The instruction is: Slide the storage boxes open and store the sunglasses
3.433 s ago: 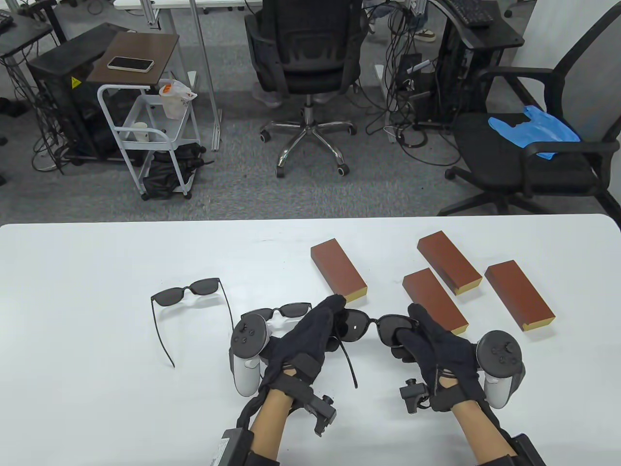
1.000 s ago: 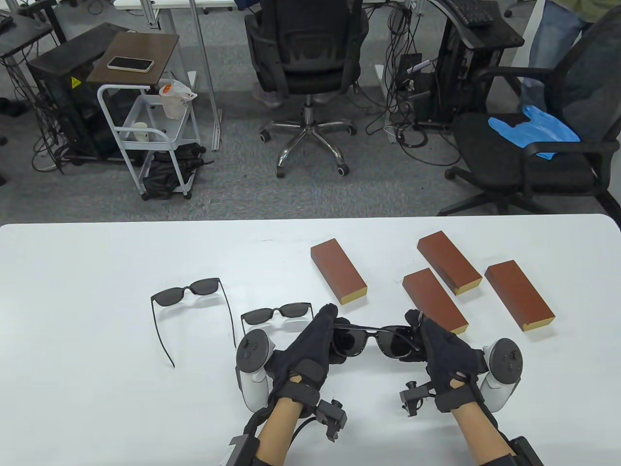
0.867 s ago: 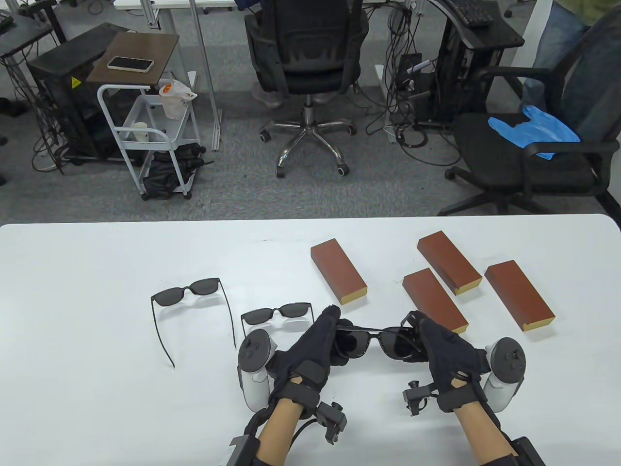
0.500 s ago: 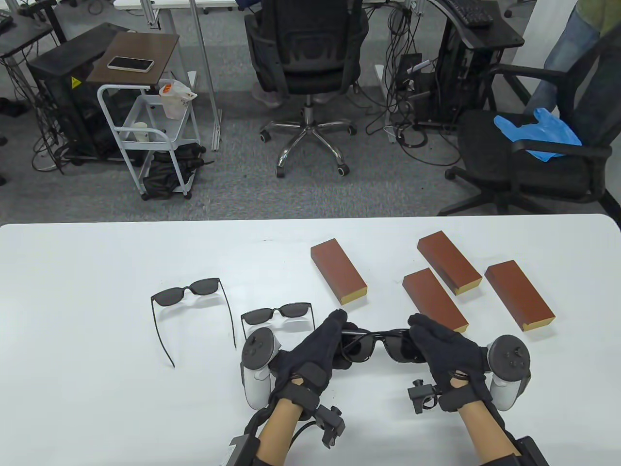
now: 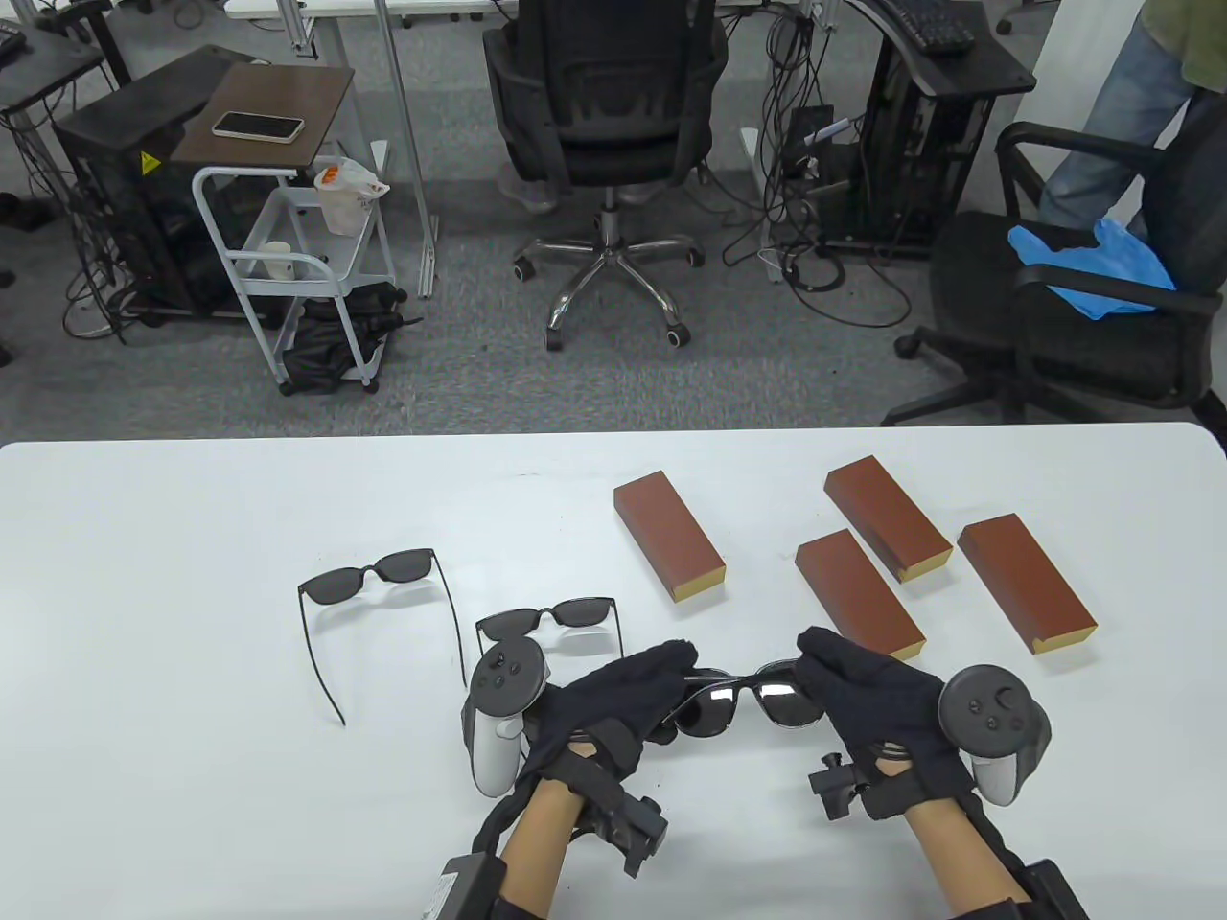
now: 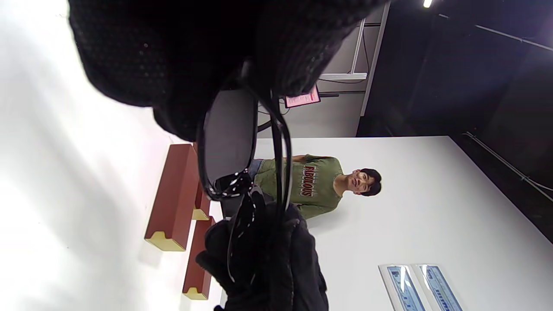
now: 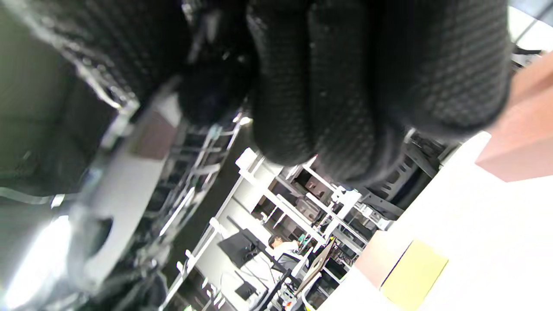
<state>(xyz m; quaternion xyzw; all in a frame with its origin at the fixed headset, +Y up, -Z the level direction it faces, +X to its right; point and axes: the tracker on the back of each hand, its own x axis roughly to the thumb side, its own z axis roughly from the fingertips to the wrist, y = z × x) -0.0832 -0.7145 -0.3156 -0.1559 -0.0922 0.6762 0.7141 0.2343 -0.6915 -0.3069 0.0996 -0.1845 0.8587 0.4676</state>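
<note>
While both grips clasp one pair of sunglasses above the near middle of the white counter, the left hand pinches its left end and the right hand its right end. Two more pairs lie to the left: pair two just beside the left hand, pair three farther left. Four brown boxes lie shut at far right. Beyond the counter: grey floor, office chairs, a white cart, a standing person at far right.
</note>
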